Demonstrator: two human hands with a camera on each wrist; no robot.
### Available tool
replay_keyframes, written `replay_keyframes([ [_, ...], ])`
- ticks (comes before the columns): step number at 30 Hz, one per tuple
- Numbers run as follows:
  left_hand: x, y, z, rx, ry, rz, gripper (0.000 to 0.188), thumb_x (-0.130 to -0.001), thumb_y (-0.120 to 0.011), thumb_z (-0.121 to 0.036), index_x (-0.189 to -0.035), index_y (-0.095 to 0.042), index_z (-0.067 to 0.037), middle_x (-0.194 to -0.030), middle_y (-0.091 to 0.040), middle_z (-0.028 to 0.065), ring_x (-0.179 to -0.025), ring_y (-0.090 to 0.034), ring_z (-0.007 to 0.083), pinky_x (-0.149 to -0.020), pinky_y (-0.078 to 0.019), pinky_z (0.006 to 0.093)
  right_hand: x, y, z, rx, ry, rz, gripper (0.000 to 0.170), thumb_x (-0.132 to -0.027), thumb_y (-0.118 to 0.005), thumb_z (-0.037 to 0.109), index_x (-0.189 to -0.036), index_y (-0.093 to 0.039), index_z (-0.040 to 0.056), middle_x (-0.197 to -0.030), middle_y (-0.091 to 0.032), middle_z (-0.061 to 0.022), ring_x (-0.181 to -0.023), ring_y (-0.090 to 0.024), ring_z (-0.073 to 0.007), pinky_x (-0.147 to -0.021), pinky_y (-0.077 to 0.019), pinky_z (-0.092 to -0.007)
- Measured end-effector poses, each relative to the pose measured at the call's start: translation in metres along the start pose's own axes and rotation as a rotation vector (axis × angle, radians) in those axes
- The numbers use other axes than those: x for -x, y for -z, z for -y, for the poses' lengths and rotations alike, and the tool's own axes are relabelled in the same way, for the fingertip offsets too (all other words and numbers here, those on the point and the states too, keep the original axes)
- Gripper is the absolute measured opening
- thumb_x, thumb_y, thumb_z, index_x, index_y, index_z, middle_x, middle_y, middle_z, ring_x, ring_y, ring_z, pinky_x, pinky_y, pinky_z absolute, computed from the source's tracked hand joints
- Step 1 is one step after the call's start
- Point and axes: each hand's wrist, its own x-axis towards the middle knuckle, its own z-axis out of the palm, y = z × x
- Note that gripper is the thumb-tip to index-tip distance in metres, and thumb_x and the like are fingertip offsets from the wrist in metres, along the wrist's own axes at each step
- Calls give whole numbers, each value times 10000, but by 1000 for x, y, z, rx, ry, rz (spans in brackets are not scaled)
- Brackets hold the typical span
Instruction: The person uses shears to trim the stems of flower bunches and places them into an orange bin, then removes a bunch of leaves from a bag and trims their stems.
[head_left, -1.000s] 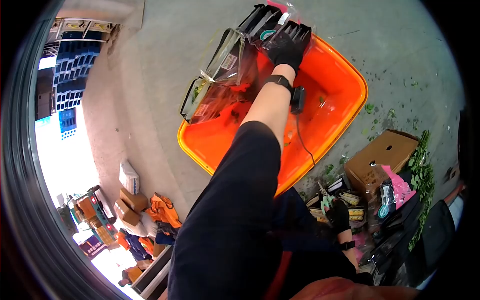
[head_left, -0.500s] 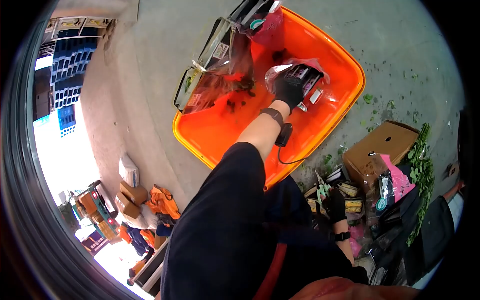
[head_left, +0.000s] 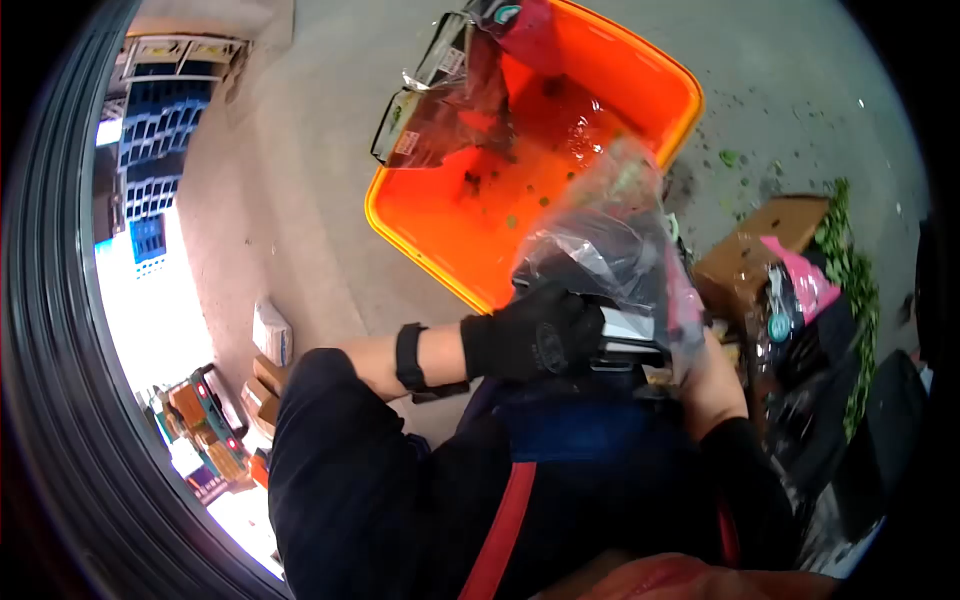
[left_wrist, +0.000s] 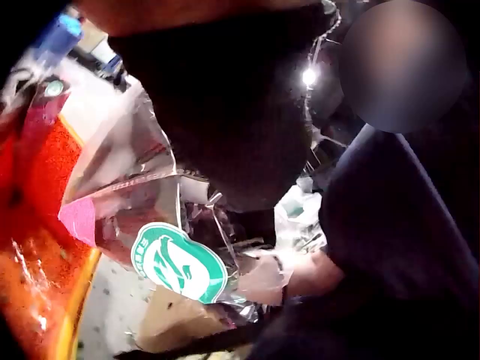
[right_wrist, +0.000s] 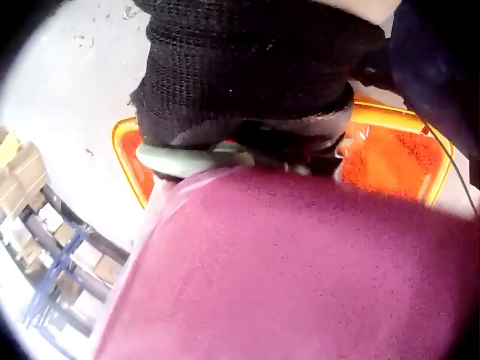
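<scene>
My left hand (head_left: pixel 540 335), in a black glove, grips the end of a clear plastic bag (head_left: pixel 610 240) with dark and white layers inside, close to my body. The bag's pink side and a green-and-white sticker (left_wrist: pixel 180 262) show in the left wrist view. My right hand (right_wrist: pixel 247 82), also gloved, curls round pruning shears with a pale green handle (right_wrist: pixel 180 161). Pink plastic (right_wrist: pixel 285 262) fills the space in front of it. In the head view the bag hides most of this hand. The orange tub (head_left: pixel 620 70) lies just beyond the bag.
More clear packages (head_left: pixel 440 120) lean over the tub's left edge. On the right are a cardboard box (head_left: pixel 760 240), a pink-and-black package (head_left: pixel 800 290) and leafy green stems (head_left: pixel 860 300). Leaf scraps lie on the floor. A ribbed metal door edge (head_left: pixel 60 300) stands at left.
My left hand has come from the tub to my body, bringing the bag with it. The right hand has moved up from the lower right to the bag's side, still with the pruning shears.
</scene>
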Motion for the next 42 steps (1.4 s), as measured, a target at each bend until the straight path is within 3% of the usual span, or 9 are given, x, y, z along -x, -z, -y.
replay_keyframes([
  [9,14,121,-124,-221,45,-283,225,-631,-745,-132,-835,-665,-80,-766,-579,40,-694,-552,221,-624,-405,330,138,1,8,112,769,-71,150,-845,-617,213,-793,-574,79,-768,-594,-71,-652,-593,-217,-613,-514,-349],
  [12,25,143,-186,258,435,-575,133,-704,-675,-68,-814,-643,0,-798,-595,94,-699,-560,217,-630,-429,309,177,58,3,688,926,-439,275,-759,-722,200,-872,-543,23,-768,-595,-90,-658,-600,-210,-653,-514,-358],
  [13,27,151,-204,515,549,-647,126,-721,-660,-56,-817,-634,21,-809,-600,103,-709,-566,202,-632,-437,304,221,38,-1,303,778,-416,360,-725,-759,197,-936,-535,10,-782,-602,-103,-677,-609,-225,-677,-511,-363],
  [15,20,164,-228,84,563,-451,171,-757,-646,-75,-884,-623,37,-844,-613,80,-758,-576,158,-676,-459,296,265,68,-23,1074,1175,-600,449,-716,-757,163,-1056,-493,37,-854,-601,-144,-759,-616,-283,-685,-489,-342],
  [17,15,153,-258,42,614,-461,281,-817,-602,-132,-1011,-605,72,-934,-643,96,-830,-603,152,-771,-478,282,318,83,-46,1045,1310,-552,396,-740,-726,142,-1047,-497,42,-841,-600,-140,-741,-609,-276,-670,-483,-351],
  [24,-52,111,-322,359,184,-350,341,-837,-546,-165,-1072,-603,76,-1012,-648,130,-874,-618,176,-804,-484,292,462,166,-122,1048,1192,-866,318,-754,-647,76,-1032,-501,29,-846,-574,-172,-783,-593,-308,-690,-459,-356],
  [31,-106,80,-386,484,-132,-72,347,-858,-545,-162,-1121,-588,61,-1064,-636,138,-924,-616,192,-832,-489,307,629,196,-246,1242,1202,-1651,356,-753,-640,83,-1080,-522,6,-857,-598,-189,-772,-596,-383,-681,-489,-400],
  [38,-192,22,-464,171,-672,243,356,-879,-545,-159,-1169,-573,46,-1115,-624,147,-974,-613,209,-860,-493,322,685,203,-329,1095,878,-1723,306,-796,-631,133,-1051,-521,5,-831,-611,-209,-782,-607,-400,-642,-487,-440],
  [42,-193,5,-516,763,-142,503,287,-761,-541,-12,-1019,-643,58,-852,-662,71,-750,-613,148,-675,-488,255,683,249,-387,800,715,-1789,352,-798,-607,148,-1100,-525,-13,-886,-626,-209,-808,-615,-386,-668,-499,-443],
])
